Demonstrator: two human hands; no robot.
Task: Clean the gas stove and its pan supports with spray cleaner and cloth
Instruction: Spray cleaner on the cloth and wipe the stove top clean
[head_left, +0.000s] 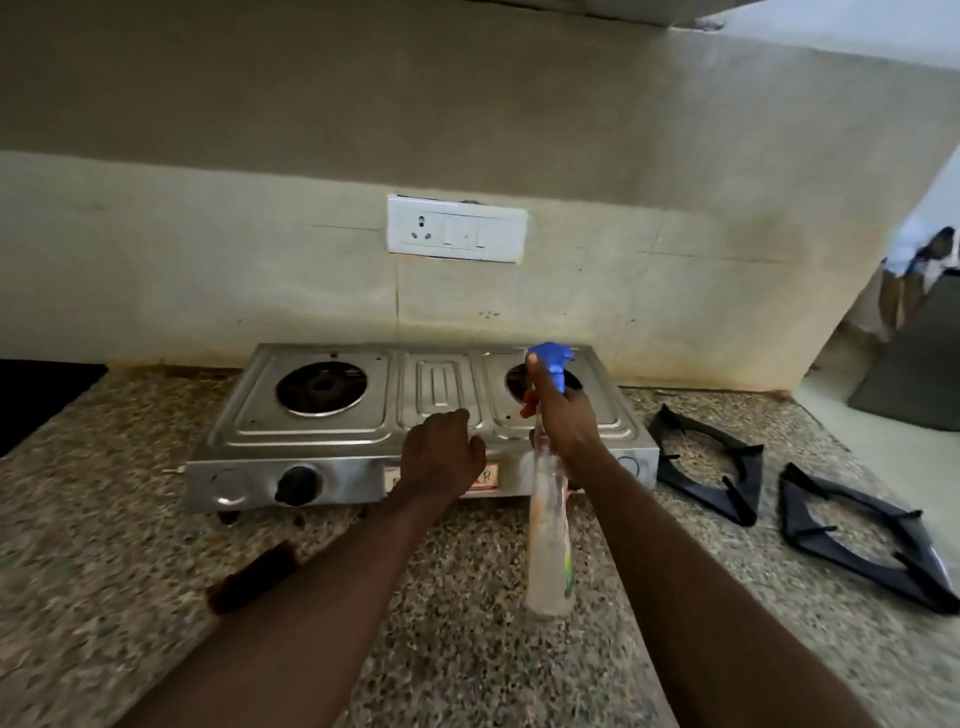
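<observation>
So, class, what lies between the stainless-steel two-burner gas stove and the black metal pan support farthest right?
The second black metal pan support, flat on the speckled granite counter, in the head view.

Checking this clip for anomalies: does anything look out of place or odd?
Two pan supports lie on the counter right of the gas stove, not over its bare burners; that suits cleaning. A dark brown patch on the counter before the stove's left end is too blurred to identify.
</observation>
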